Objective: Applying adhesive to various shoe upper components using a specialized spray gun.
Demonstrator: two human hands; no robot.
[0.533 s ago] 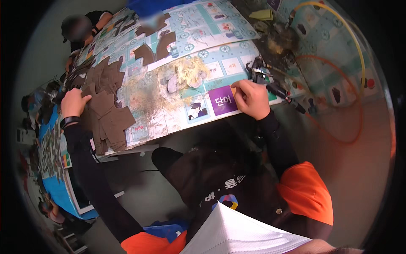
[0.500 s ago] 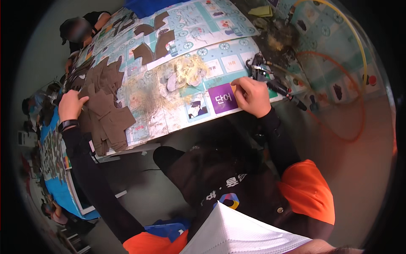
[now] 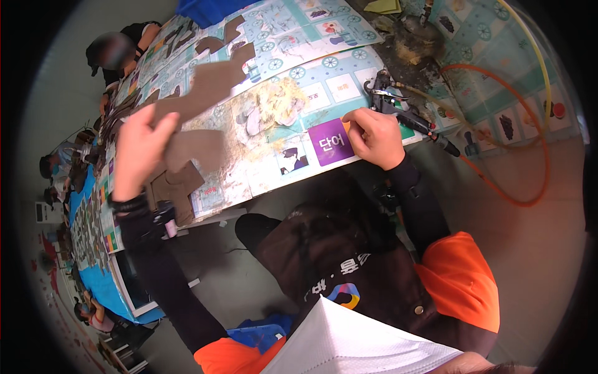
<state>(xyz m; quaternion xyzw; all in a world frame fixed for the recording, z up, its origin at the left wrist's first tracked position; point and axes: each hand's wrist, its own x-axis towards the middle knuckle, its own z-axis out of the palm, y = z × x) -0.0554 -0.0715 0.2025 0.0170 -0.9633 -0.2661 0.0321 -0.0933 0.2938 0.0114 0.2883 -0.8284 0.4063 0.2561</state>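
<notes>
My left hand (image 3: 142,153) is raised over the left part of the table, blurred by motion, with thumb and fingers apart. Close beside it are brown cut-out fabric-like pieces (image 3: 198,148), some of them smeared; whether the hand touches one is unclear. Another brown piece (image 3: 215,80) lies farther up, toward the table's middle. At the table's front edge my right hand (image 3: 377,140) rests with its fingers curled in, beside a purple printed square (image 3: 330,142). Its palm side is hidden, so anything inside cannot be seen. Just beyond that hand lies a black spray gun (image 3: 398,109).
A yellowish, crusty clump (image 3: 272,109) sits mid-table on the patterned cover (image 3: 261,165). An orange hose (image 3: 529,201) and a yellow hose (image 3: 543,75) loop at the right. At the far left, a person (image 3: 115,53) leans over the table. A blue bin (image 3: 208,9) stands at the back.
My left hand has lifted off the pile and moved right. Brown pieces near it have shifted toward the table's middle. My right hand remains at the front edge, fingers more curled.
</notes>
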